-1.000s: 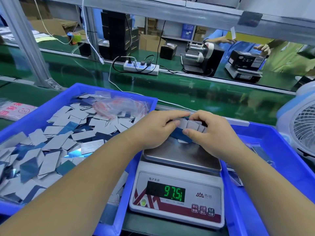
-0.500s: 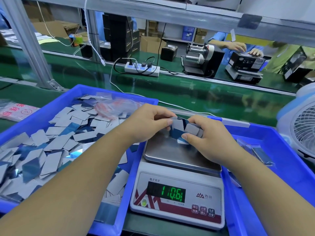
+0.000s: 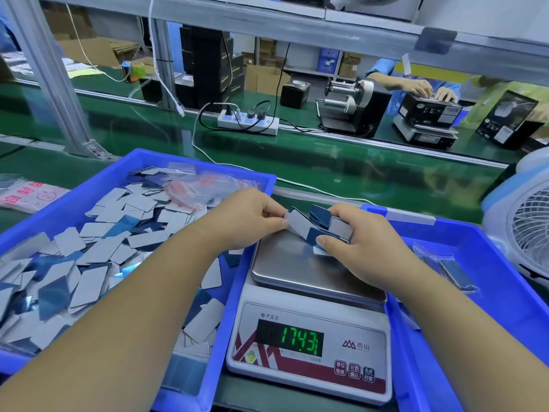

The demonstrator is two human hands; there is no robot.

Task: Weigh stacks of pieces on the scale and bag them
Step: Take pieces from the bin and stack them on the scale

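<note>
Both hands hold a loose stack of thin grey-and-blue rectangular pieces (image 3: 319,227) over the steel pan of the white digital scale (image 3: 309,272), apparently squaring it. Left hand (image 3: 249,221) grip pinches one grey piece; right hand (image 3: 356,239) grip curls round the rest. Pieces fanned, uneven; lower edge seems to touch the pan.

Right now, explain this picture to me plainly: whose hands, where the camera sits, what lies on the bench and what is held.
The camera is worn on a person's head and looks down at their own two bare hands. The left hand and right hand together hold a small stack of grey and blue pieces over the steel pan of a digital scale, whose green display shows digits. To the left, a blue tray holds many loose pieces. A second blue tray on the right holds a few bagged pieces. A white fan stands at the far right.
</note>
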